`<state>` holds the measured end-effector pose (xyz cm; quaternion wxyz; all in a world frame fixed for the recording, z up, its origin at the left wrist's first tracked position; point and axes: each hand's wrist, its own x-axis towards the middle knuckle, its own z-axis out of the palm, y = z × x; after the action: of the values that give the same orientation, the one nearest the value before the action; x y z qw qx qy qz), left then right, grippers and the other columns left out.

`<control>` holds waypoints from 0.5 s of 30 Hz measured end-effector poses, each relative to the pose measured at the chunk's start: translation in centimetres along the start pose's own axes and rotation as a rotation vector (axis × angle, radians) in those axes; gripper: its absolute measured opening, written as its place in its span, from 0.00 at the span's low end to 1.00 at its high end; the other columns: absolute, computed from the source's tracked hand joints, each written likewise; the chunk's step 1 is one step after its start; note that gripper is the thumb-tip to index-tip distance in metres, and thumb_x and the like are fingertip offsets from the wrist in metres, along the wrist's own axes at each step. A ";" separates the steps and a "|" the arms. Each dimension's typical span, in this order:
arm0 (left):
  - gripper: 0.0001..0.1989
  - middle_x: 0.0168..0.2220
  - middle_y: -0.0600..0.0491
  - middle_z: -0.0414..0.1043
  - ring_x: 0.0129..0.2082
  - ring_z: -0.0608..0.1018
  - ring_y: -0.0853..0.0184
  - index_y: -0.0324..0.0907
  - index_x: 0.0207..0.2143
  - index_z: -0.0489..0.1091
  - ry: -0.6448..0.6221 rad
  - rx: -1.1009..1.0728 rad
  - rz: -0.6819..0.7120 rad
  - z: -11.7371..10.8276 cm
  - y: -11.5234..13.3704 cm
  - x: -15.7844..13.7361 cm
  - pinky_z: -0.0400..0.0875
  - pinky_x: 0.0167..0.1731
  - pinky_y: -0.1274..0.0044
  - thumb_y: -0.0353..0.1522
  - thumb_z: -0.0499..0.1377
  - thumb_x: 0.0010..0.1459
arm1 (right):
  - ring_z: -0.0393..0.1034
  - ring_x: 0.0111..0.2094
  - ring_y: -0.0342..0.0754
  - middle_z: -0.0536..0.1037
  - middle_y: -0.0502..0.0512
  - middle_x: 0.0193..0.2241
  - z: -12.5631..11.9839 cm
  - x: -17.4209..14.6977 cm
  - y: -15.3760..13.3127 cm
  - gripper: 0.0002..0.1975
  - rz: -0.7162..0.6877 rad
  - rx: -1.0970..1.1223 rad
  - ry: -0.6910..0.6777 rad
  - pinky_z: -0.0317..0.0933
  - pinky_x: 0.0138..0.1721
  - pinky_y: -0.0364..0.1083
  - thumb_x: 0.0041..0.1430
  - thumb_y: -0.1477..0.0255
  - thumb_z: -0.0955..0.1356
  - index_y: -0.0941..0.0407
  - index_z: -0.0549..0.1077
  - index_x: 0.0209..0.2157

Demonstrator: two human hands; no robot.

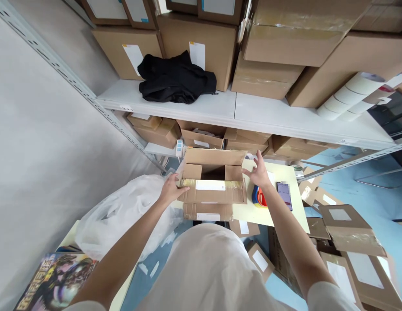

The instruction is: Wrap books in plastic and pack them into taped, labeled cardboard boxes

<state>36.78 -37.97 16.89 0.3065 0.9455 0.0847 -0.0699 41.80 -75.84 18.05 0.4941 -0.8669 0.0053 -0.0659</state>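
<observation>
An open cardboard box (207, 191) stands on the pale table in front of me, its flaps folded outward and a white label on the front one. Its inside looks dark, and I cannot make out any contents. My left hand (171, 189) grips the box's left side, thumb over the front flap. At the right side, my right hand (257, 172) has its fingers spread, the fingertips at or close to the box's edge. Just below that hand lies a blue, yellow and red tape roll (258, 196). A phone (284, 195) rests further right.
A white shelf (220, 110) runs across, carrying boxes, a black garment (178, 78) and white rolls (350, 95). White plastic bagging (123, 216) bulges at left. Cardboard boxes (353, 229) pile up on the right floor. A printed colourful cover (55, 283) lies lower left.
</observation>
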 end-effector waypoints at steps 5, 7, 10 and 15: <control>0.37 0.44 0.47 0.73 0.34 0.78 0.63 0.41 0.55 0.57 -0.032 -0.054 -0.096 0.4 0.7 -1.0 0.71 0.40 0.71 0.45 0.65 0.47 | 0.59 0.61 0.58 0.54 0.68 0.64 1.2 0.7 0.1 0.50 0.075 0.190 -0.108 0.61 0.54 0.59 0.52 0.53 0.69 0.49 0.38 0.67; 0.37 0.44 0.48 0.73 0.35 0.78 0.62 0.41 0.55 0.57 -0.019 -0.063 -0.096 0.7 1.0 -1.4 0.71 0.41 0.70 0.45 0.65 0.47 | 0.63 0.59 0.55 0.60 0.64 0.62 1.4 -0.8 0.8 0.40 0.012 0.179 -0.103 0.60 0.55 0.58 0.55 0.54 0.66 0.48 0.47 0.65; 0.37 0.44 0.47 0.72 0.34 0.77 0.64 0.40 0.55 0.56 -0.005 -0.097 -0.098 1.1 1.1 -1.9 0.71 0.41 0.70 0.45 0.65 0.47 | 0.65 0.57 0.54 0.67 0.62 0.56 1.3 -3.5 1.8 0.27 -0.090 0.027 -0.109 0.58 0.58 0.58 0.57 0.55 0.65 0.50 0.63 0.56; 0.38 0.50 0.44 0.68 0.37 0.77 0.64 0.41 0.57 0.55 -0.022 -0.223 -0.051 1.2 0.5 -2.0 0.74 0.39 0.70 0.42 0.64 0.47 | 0.56 0.63 0.58 0.59 0.62 0.62 1.8 -6.1 2.4 0.22 -0.108 -0.259 -0.152 0.54 0.61 0.60 0.58 0.60 0.65 0.52 0.69 0.52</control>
<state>34.81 -39.33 16.54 0.4087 0.9023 0.1126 -0.0780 36.10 -75.09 14.43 0.3729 -0.9249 -0.0703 -0.0254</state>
